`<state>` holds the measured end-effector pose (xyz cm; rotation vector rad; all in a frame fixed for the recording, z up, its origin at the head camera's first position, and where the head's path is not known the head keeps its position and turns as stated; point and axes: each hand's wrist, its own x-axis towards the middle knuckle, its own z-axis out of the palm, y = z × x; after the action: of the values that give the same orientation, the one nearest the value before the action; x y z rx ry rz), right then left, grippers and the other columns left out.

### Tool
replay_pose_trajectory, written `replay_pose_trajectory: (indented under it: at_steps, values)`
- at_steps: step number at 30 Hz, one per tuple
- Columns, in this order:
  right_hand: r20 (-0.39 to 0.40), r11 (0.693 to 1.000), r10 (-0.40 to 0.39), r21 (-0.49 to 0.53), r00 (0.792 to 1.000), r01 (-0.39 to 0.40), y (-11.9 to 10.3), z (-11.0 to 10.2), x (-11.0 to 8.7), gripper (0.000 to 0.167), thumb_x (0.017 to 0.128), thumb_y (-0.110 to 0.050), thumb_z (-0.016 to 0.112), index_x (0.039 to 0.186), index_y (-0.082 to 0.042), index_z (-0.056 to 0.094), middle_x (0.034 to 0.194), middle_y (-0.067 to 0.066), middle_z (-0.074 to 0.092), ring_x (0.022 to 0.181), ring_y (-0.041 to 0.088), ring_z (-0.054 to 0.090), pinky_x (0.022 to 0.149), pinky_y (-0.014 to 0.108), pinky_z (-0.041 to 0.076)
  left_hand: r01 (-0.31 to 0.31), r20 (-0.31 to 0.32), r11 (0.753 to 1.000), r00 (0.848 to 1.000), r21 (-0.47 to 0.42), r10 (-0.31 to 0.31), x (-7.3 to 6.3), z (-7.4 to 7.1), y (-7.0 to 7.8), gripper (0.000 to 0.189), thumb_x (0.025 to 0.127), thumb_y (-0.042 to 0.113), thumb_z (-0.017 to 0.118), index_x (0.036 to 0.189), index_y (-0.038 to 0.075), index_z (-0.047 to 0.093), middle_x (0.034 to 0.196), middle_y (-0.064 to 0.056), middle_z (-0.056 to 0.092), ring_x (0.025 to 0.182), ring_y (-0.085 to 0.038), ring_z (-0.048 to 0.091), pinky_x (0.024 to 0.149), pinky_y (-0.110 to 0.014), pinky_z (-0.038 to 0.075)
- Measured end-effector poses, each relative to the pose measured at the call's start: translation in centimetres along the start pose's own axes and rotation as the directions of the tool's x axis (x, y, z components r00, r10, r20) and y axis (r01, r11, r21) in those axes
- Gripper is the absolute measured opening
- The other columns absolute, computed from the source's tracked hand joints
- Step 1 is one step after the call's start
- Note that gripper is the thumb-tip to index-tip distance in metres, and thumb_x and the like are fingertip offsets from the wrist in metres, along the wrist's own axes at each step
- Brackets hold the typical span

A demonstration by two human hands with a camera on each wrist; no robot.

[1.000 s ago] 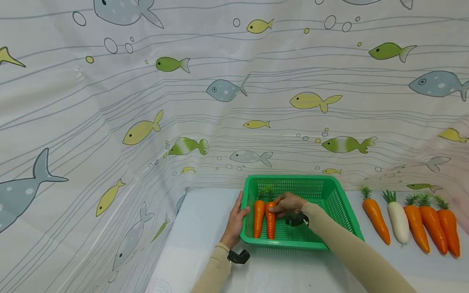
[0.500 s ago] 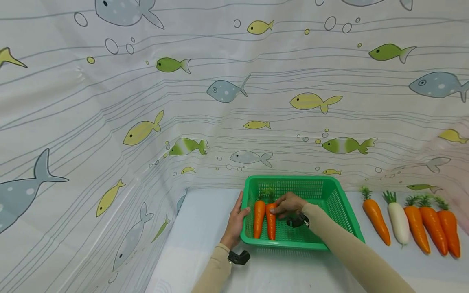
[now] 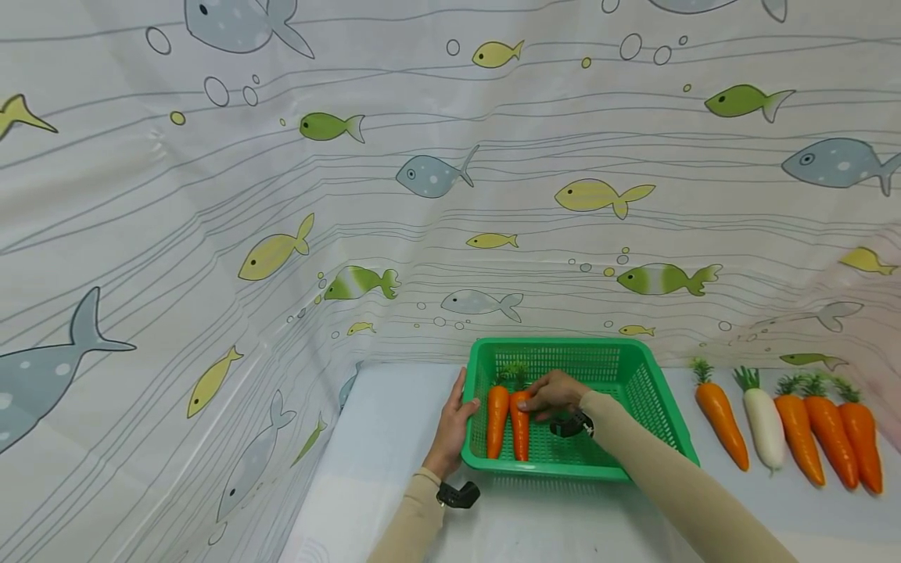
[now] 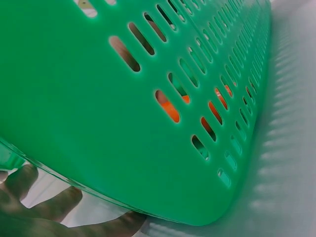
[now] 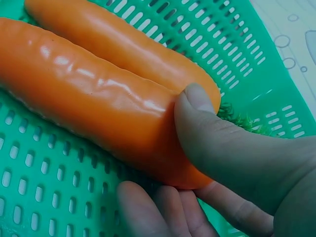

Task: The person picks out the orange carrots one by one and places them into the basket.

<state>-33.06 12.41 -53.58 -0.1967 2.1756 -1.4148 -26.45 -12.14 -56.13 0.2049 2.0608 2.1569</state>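
Observation:
A green plastic basket (image 3: pixel 556 470) stands on the white table, and two orange carrots lie side by side in its left part. My right hand (image 3: pixel 556 393) reaches in and holds the right-hand carrot (image 3: pixel 520 430) near its leafy end. In the right wrist view, the thumb (image 5: pixel 197 113) presses on top of that carrot while the fingers lie along its lower side. The other carrot (image 3: pixel 497 422) lies right against it. My left hand (image 3: pixel 452 426) rests along the outside of the basket's left wall; its spread fingers (image 4: pixel 54 205) touch the basket's edge in the left wrist view.
To the right of the basket a single carrot (image 3: pixel 722 426), a white radish (image 3: pixel 764 426) and several more carrots (image 3: pixel 833 438) lie in a row. A fish-patterned sheet (image 3: pixel 563 234) hangs behind the table and along its left side.
The held carrot has shifted very slightly within the basket. Both hands keep nearly the same place and grip.

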Motion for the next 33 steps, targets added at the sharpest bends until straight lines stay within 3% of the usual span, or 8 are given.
replay_pose_trajectory:
  at_steps: [17,25,33]
  values:
    - [0.008,0.999,0.029,0.028,1.000,-0.030,0.4,-0.7,0.3,0.064,0.095,-0.018,0.082,0.143,0.015,0.056,0.126,0.025,0.073,0.108,0.033,0.075,0.084,0.043,0.066,0.008,0.005,1.000,1.000,0.007,-0.009,-0.2,0.0,0.4,0.068,0.114,0.022,0.038,0.173,0.030,0.006,0.178,-0.008,0.022,0.161,-0.038,0.026,0.127,-0.066,0.025]
    - [-0.010,0.998,0.024,-0.055,1.000,-0.025,0.6,-2.3,-1.1,0.056,0.097,-0.025,0.080,0.140,0.007,0.064,0.138,0.029,0.066,0.119,0.039,0.070,0.086,0.045,0.065,0.028,-0.001,1.000,1.000,-0.010,-0.028,-0.2,0.0,0.2,0.069,0.113,0.021,0.040,0.173,0.033,0.007,0.176,-0.011,0.025,0.162,-0.039,0.024,0.128,-0.066,0.022]
    - [0.003,0.994,0.000,-0.106,1.000,0.001,0.9,-5.2,-3.3,0.051,0.100,-0.026,0.075,0.139,0.006,0.066,0.138,0.028,0.067,0.119,0.042,0.070,0.088,0.048,0.065,0.028,-0.001,1.000,1.000,-0.012,-0.028,-0.2,0.1,0.2,0.069,0.113,0.023,0.040,0.172,0.035,0.007,0.177,-0.009,0.024,0.162,-0.038,0.021,0.128,-0.067,0.021]
